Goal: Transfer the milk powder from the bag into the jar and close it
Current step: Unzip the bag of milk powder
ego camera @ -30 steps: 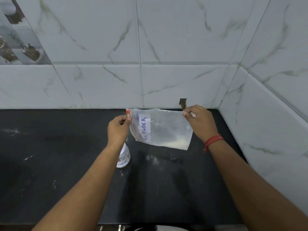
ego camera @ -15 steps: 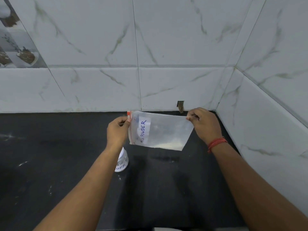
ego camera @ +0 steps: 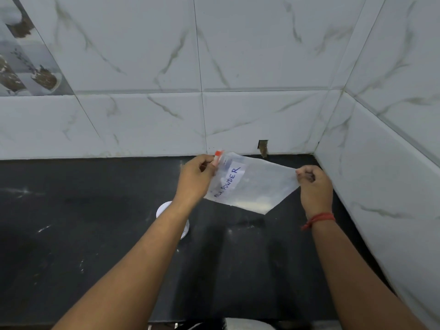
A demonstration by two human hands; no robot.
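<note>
I hold a clear plastic bag [ego camera: 254, 184] labelled "MILK POWDER" in the air over the black counter [ego camera: 71, 234]. A little white powder sits in its low corner. My left hand [ego camera: 196, 178] pinches the end with the orange zip strip. My right hand [ego camera: 314, 186] pinches the opposite corner, stretching the bag tilted between them. Below my left wrist stands the jar [ego camera: 164, 209], mostly hidden by my forearm; only part of its round white top and clear side shows.
White marble tiled walls close the counter at the back and on the right, meeting in a corner [ego camera: 319, 148]. A small hole [ego camera: 263, 147] marks the back wall's base. Powder specks dot the counter. A pale object [ego camera: 247, 323] peeks in at the bottom edge.
Both hands have shifted slightly right with the bag, and the right hand has dropped a little, so the bag now tilts more. The jar's white top has come into sight beside my left forearm.
</note>
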